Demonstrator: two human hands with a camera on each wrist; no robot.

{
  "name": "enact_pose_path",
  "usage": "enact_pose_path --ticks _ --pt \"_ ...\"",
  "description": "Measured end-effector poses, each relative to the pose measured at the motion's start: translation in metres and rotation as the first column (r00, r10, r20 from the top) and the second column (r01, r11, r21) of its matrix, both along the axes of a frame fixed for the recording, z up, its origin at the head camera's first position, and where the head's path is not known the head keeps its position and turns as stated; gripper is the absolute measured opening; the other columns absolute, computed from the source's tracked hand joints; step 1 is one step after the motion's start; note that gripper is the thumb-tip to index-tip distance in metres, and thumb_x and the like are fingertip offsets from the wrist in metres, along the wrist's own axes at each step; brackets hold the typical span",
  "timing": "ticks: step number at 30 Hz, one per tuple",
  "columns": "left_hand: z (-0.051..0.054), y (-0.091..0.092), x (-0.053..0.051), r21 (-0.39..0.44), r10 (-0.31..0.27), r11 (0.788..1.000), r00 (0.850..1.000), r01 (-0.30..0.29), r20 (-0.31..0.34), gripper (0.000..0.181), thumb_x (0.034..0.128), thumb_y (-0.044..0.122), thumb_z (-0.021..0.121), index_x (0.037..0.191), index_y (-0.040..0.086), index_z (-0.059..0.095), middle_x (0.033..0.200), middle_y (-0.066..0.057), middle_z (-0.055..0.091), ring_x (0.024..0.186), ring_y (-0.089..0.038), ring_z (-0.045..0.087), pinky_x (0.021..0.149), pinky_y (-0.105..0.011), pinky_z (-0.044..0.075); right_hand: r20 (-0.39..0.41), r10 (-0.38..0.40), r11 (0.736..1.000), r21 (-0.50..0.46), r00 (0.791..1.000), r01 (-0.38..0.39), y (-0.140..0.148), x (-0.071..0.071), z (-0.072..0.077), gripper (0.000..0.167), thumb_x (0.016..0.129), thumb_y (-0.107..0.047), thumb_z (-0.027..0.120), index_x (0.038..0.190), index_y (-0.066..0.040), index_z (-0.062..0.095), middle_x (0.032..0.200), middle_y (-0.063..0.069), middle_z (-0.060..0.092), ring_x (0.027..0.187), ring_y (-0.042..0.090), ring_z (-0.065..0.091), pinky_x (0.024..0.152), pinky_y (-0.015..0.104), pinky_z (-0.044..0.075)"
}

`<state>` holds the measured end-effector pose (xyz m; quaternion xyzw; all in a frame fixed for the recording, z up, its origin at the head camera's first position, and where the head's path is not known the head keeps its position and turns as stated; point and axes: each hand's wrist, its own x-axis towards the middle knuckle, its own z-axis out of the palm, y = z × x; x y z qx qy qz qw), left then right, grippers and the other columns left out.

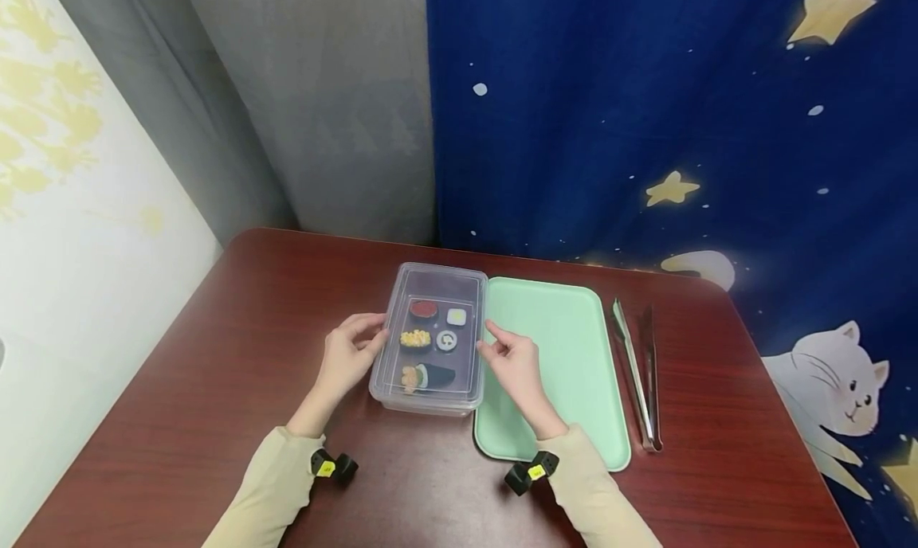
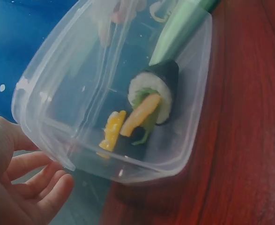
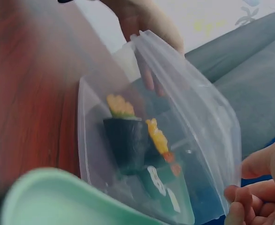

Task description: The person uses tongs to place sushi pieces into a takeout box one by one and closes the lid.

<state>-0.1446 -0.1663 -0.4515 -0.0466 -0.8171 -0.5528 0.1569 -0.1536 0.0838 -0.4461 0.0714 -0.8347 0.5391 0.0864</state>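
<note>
A clear plastic food container (image 1: 430, 410) stands on the table with its clear lid (image 1: 442, 281) over it. Through the lid show sushi pieces: a hand roll (image 1: 437, 375), a corn-topped piece (image 1: 416, 338), a red-topped piece (image 1: 424, 309), a round roll (image 1: 446, 340) and a small pale piece (image 1: 456, 317). My left hand (image 1: 351, 353) holds the lid's left edge with thumb and fingers. On the opposite side my right hand (image 1: 514, 360) pinches the lid's right edge. Whether the lid is fully pressed down, I cannot tell.
A light green tray (image 1: 552, 357) lies right beside the container. Metal tongs (image 1: 638, 381) lie beyond the tray's right side. The dark red wooden table (image 1: 215, 389) backs onto a grey curtain (image 1: 344, 118) and a blue starry curtain (image 1: 559, 134).
</note>
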Motion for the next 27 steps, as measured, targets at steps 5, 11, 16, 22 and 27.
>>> enact_pose_path --ticks 5,11,16,22,27 --pt "-0.005 -0.002 -0.004 -0.021 0.000 1.000 1.000 0.000 0.021 0.024 0.0809 -0.005 0.066 0.105 -0.008 0.066 0.103 -0.020 0.063 0.084 -0.031 0.065 0.068 -0.023 0.055 -0.046 0.043 0.994 0.102 0.998 -0.038 0.002 0.000 0.001 0.038 0.078 -0.001 0.070 0.114 0.008 0.063 0.054 0.003 0.055 0.046 0.001 0.040 0.042 0.019 0.035" --pt "-0.001 -0.001 -0.004 -0.140 0.023 0.990 0.998 -0.015 0.055 0.024 0.0786 -0.003 0.068 0.103 -0.004 0.066 0.089 -0.018 0.067 0.074 -0.029 0.067 0.056 -0.021 0.049 -0.127 0.144 0.956 0.273 0.981 -0.105 0.008 -0.001 0.000 0.039 0.082 -0.008 0.070 0.117 0.008 0.061 0.051 -0.002 0.055 0.042 0.000 0.037 0.039 0.020 0.033" --pt "0.000 0.001 -0.002 -0.136 0.013 0.991 0.992 0.004 0.125 0.024 0.0814 -0.001 0.066 0.105 -0.003 0.065 0.082 -0.018 0.069 0.075 -0.028 0.067 0.057 -0.022 0.049 -0.146 0.178 0.946 0.296 0.973 -0.129 0.012 0.001 -0.003 0.040 0.084 -0.010 0.068 0.118 0.009 0.059 0.053 -0.002 0.055 0.043 -0.003 0.035 0.039 0.019 0.032" --pt "0.011 -0.012 -0.012 -0.086 -0.092 0.988 0.945 0.125 0.315 0.028 0.0847 0.007 0.066 0.110 -0.003 0.061 0.092 -0.020 0.068 0.080 -0.028 0.066 0.067 -0.035 0.054 -0.179 0.148 0.945 0.315 0.973 -0.086 0.013 -0.006 0.007 0.031 0.081 -0.010 0.071 0.108 0.006 0.067 0.059 0.001 0.059 0.049 0.006 0.048 0.045 0.020 0.040" --pt "0.028 -0.034 -0.054 -0.016 -0.182 0.977 0.866 0.213 0.465 0.038 0.0910 0.020 0.061 0.119 -0.005 0.056 0.111 -0.025 0.061 0.091 -0.035 0.062 0.076 -0.041 0.054 -0.070 0.027 0.981 0.194 0.997 -0.013 0.013 -0.039 0.019 0.030 0.084 -0.013 0.067 0.110 0.003 0.067 0.078 0.013 0.066 0.067 0.023 0.061 0.057 0.029 0.049"
